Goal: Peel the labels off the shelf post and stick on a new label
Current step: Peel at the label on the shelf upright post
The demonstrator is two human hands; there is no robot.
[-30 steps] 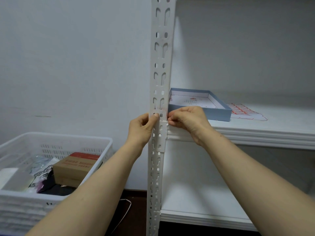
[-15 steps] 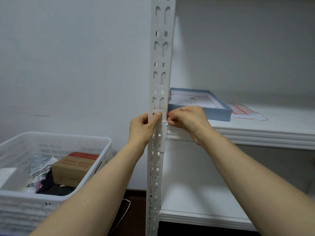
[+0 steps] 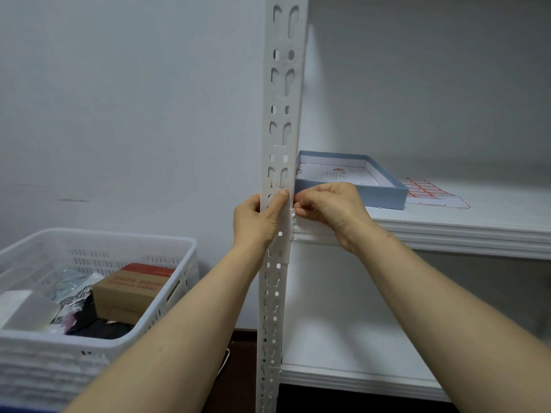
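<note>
The white perforated shelf post [image 3: 281,93] runs up the middle of the head view. My left hand [image 3: 256,222] grips it at shelf height, fingers behind it and thumb pressed across its front face. A white label [image 3: 284,242] lies on the post just below the thumb. My right hand [image 3: 334,210] is at the post's right edge, fingers curled, pinching a small white bit of the label there. A sheet of red-bordered labels [image 3: 429,190] lies on the upper shelf [image 3: 477,222] to the right.
A shallow blue box [image 3: 384,192] holding a printed card sits on the upper shelf behind my right hand. A white plastic crate [image 3: 98,245] with a brown carton [image 3: 134,290] and other items stands at lower left. A lower shelf board [image 3: 343,353] sits below.
My left thumb has slid up and to the right across the post's face. My right hand stays pinched at the post's edge, hardly moved.
</note>
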